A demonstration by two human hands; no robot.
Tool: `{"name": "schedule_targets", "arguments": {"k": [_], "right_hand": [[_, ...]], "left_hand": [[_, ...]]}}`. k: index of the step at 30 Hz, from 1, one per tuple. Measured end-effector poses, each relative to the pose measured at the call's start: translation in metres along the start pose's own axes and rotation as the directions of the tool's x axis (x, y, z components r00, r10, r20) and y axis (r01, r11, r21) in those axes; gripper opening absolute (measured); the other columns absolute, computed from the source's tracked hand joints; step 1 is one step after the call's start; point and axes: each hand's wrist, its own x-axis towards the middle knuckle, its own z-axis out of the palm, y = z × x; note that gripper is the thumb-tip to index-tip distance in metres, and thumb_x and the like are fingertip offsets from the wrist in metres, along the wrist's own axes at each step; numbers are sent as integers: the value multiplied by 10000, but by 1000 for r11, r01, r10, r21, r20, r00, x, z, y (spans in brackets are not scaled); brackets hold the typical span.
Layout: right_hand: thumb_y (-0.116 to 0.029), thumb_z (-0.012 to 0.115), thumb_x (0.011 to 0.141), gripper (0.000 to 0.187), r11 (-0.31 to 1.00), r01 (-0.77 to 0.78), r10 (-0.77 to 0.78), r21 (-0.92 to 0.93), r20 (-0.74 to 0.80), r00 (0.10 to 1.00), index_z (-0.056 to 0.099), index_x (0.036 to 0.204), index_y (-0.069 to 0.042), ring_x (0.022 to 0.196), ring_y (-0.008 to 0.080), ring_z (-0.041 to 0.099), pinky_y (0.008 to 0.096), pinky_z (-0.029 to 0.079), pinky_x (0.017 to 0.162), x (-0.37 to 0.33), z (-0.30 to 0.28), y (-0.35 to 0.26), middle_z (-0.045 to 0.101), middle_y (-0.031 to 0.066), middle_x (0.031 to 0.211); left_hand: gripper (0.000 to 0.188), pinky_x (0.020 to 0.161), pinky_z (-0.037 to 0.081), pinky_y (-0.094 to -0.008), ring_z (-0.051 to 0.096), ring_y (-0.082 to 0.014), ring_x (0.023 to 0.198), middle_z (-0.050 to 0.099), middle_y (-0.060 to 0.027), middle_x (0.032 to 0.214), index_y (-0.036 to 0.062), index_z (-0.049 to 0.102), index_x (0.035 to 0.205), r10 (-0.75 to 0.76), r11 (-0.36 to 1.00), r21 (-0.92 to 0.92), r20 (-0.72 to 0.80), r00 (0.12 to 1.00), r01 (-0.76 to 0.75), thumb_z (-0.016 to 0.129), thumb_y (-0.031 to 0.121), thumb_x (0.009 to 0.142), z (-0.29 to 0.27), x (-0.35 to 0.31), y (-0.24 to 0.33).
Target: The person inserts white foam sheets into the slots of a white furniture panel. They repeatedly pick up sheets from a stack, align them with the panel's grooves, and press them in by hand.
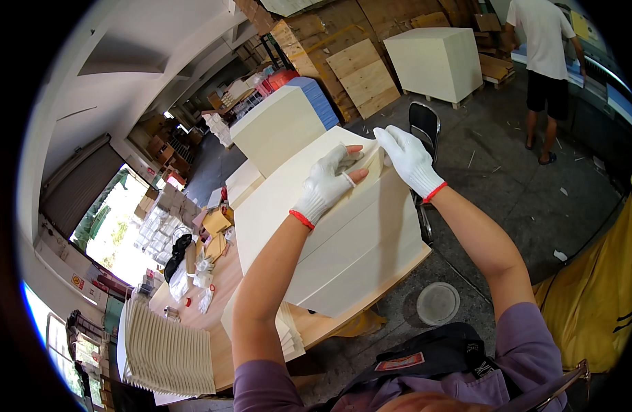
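A tall stack of cream sheets (288,206), paper or thin board, rises from the wooden table in front of me. Both my hands wear white knit gloves with red cuffs. My left hand (328,181) is at the stack's top near edge; its bare thumb and one bare fingertip poke out of the glove, curled about the edge of a few top sheets. My right hand (405,161) closes on the right corner of those sheets, fingers pressed together and thumb hidden. Between the hands the lifted sheets (374,163) bend up from the stack.
A fanned pile of cream pieces (168,347) lies at the table's left end, near bags and a tape roll. Behind are more stacks (282,127), a black chair (424,123) and a pallet load (436,62). A person (546,62) stands far right. A round lid (438,303) is on the floor.
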Motion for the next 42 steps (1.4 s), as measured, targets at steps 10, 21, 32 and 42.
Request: {"name": "schedule_targets", "arguments": {"k": [10,21,32,42], "right_hand": [[-565,395,1012,554,990,14,-10,-141,29,1000,565,890,-52,784,390,613,441,448,713,-3,-1,-5,593,186,761],[-548,388,1018,545,997,30,-30,-76,1,1000,553,883,-46,766,382,602,432,444,700,-2,1,1,593,171,755],[-513,434,1015,509,998,15,-15,-58,-3,1000,547,869,-39,717,342,592,406,441,683,-4,1,-4,575,154,720],[-528,452,1006,522,1000,-22,22,2,-13,1000,555,853,-41,702,315,601,391,442,675,-5,1,-4,578,147,708]], "left_hand": [[404,780,479,-299,576,-115,919,643,-64,990,78,582,1348,42,987,161,-109,993,-24,597,148,950,1,-11,12],[359,627,461,-269,514,-84,710,569,12,791,75,635,1220,-55,994,93,-66,996,61,735,147,883,7,-12,19],[327,701,491,-302,584,-142,708,644,-69,821,111,628,1234,-42,948,311,-72,997,62,669,195,920,4,-9,11],[329,681,495,-326,602,-151,668,636,-64,787,153,635,1253,-56,976,208,-41,998,64,669,233,936,5,-12,18]]}}
